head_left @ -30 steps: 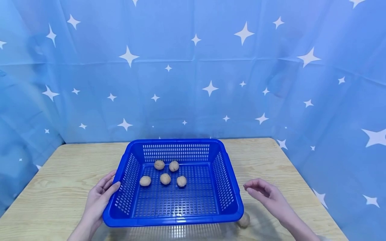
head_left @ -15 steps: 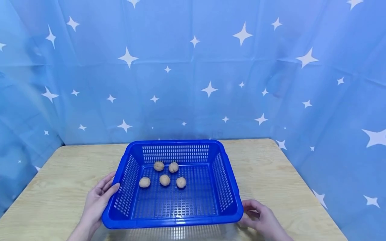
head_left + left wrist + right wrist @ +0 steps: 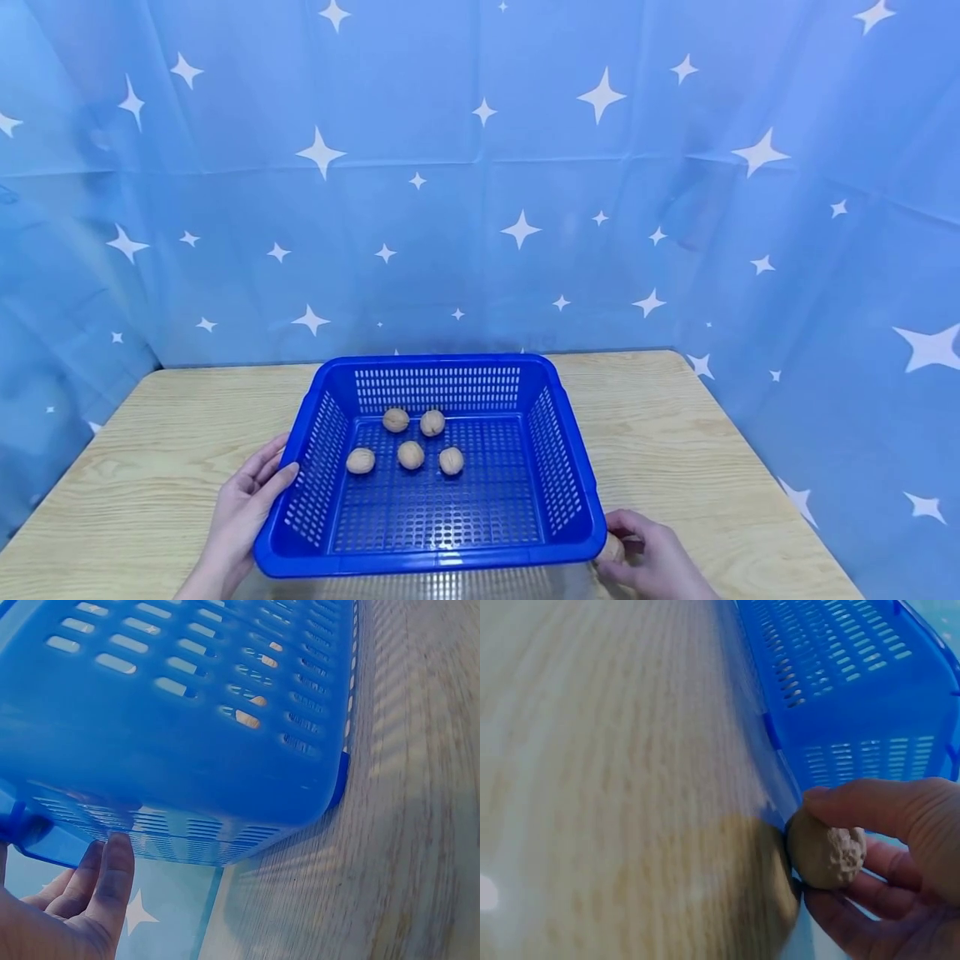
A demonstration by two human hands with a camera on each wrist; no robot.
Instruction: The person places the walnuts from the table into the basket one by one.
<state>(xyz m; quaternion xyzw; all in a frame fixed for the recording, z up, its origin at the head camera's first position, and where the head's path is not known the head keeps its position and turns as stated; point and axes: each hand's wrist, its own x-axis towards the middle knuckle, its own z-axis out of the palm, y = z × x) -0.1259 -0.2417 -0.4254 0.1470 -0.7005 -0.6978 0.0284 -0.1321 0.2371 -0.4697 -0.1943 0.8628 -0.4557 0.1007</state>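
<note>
A blue plastic basket (image 3: pixel 431 562) with slotted walls stands in the middle of the head view. My left hand (image 3: pixel 242 517) grips its left rim, thumb on top and fingers behind the side wall. Several walnuts lie inside, among them one walnut (image 3: pixel 410 455) near the middle of the group. Beside the basket's front right corner, my right hand (image 3: pixel 652 557) pinches another walnut (image 3: pixel 826 851) between thumb and fingers, close over the tabletop. The basket's corner partly hides that walnut in the head view.
The light wood-grain table (image 3: pixel 675 450) extends on both sides of the basket. A blue curtain (image 3: pixel 450 208) with white stars hangs behind the table and along its sides.
My right hand has come down toward the basket's front right corner and taken hold of the walnut lying there. The left hand keeps its grip; the walnuts inside stay in place.
</note>
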